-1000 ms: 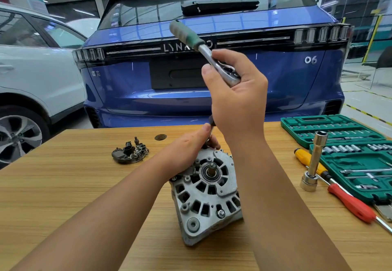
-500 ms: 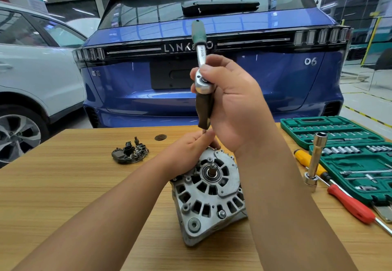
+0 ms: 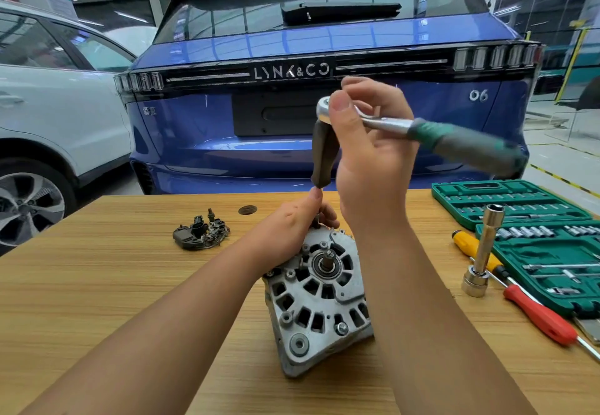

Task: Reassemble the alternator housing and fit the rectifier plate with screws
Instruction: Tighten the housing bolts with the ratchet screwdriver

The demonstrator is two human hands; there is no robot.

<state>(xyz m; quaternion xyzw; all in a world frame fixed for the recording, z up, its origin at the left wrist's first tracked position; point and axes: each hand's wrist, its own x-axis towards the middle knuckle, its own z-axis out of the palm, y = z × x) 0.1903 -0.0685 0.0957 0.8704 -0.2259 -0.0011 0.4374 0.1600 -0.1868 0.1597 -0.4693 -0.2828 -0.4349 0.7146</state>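
Note:
The grey alternator housing stands on edge on the wooden table, its shaft end facing me. My left hand grips its top edge and pinches the thin shaft below a dark extension. My right hand holds the head of a ratchet on top of that extension, thumb on the head; the green handle points right and is blurred. The black rectifier plate lies apart on the table to the left.
An open green socket case fills the right side. In front of it stand a tall chrome socket, a yellow screwdriver and a red screwdriver. A blue car and a white car stand behind the table.
The ratchet handle has swung clockwise from upper left through straight up to pointing right. My left hand and the alternator have stayed in place.

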